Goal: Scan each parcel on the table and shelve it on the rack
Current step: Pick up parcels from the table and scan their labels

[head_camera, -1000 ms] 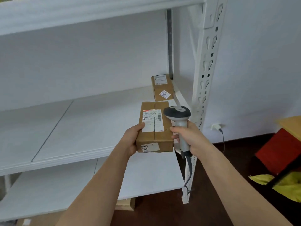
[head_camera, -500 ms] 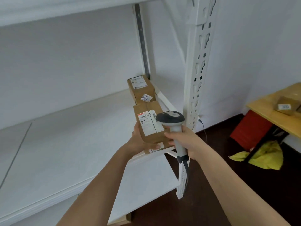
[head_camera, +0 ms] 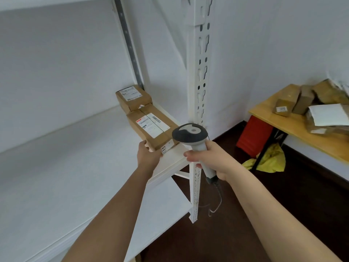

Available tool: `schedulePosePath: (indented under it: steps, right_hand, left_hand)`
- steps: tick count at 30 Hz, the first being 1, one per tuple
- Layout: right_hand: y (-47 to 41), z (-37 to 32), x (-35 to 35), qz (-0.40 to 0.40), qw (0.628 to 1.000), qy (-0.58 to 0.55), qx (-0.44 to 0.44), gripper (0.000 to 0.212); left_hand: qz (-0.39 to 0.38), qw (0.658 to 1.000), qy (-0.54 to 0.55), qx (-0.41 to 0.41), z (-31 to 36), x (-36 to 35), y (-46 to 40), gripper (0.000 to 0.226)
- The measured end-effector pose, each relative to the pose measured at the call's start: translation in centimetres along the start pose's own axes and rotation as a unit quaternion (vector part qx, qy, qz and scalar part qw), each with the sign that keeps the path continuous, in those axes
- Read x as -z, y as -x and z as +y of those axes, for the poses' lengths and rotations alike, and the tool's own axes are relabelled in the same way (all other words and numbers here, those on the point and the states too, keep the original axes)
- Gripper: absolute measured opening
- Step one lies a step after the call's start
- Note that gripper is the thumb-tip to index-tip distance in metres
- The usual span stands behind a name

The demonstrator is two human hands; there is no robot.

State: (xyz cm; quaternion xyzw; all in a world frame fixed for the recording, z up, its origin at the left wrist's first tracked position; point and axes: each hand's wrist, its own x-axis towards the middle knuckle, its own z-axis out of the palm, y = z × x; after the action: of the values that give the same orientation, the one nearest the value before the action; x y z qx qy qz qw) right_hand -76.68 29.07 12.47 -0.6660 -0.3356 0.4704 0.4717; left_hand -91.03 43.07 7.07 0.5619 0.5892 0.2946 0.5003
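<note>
A long brown cardboard parcel (head_camera: pixel 151 127) is lying flat on the white shelf board (head_camera: pixel 75 157) of the metal rack (head_camera: pixel 200 76), close to the board's front right corner and running back toward the wall. Its top is carrying a white shipping label with a red strip and two barcodes; the print is too small to read. A small white sticker on its near end is showing digits that look like "402", partly cut off. The left hand (head_camera: pixel 149 157) is touching the parcel's near left corner, the thumb lying along the side and the fingers tucked under or behind the end, so how firmly they are closing on it cannot be told. Directly behind, touching or nearly touching its far end, a shorter cardboard box (head_camera: pixel 134 99) is sitting in the back corner, wearing its own white label, also unreadable. The right hand (head_camera: pixel 211 161) is wrapping its fingers around the pale handle of a barcode scanner (head_camera: pixel 190 135), whose dark grey head is hanging just beside the parcel's near right corner; its cable (head_camera: pixel 217 197) is trailing down. Off to the right, a wooden table (head_camera: pixel 294 127) is holding more brown parcels (head_camera: pixel 306 99) and a white mailer (head_camera: pixel 328 114).
</note>
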Motion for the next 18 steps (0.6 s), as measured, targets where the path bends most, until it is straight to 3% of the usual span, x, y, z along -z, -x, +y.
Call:
schedulePosePath:
  steps: [3,5,7,8,13,18]
  right_hand:
    - [1.1,0.0,0.3,0.003,1.0,0.0,0.005,0.027]
    - [2.2,-0.2,0.6,0.008,1.0,-0.012,0.012,0.027]
    - [3.4,-0.3,1.0,0.017,0.999,-0.024,0.018,0.026]
    - [4.1,-0.2,1.2,0.025,0.999,-0.031,0.02,0.025]
    - [7.4,1.4,3.1,0.111,0.987,-0.114,0.019,0.024]
    - [10.8,3.9,6.5,0.181,0.965,-0.188,0.012,0.025]
  left_hand:
    - [-0.008,1.0,0.019,0.021,0.0,-0.6,0.8,0.066]
    - [0.035,0.999,0.0,0.029,0.5,-0.9,1.6,0.044]
    - [0.105,0.994,-0.012,-0.013,1.3,-1.0,3.0,0.017]
    - [0.118,0.992,-0.004,-0.051,1.7,-1.1,3.7,0.014]
    - [0.03,0.955,0.032,-0.293,3.2,-4.1,8.0,0.029]
    - [-0.065,0.925,0.006,-0.375,2.7,-9.3,11.3,0.025]
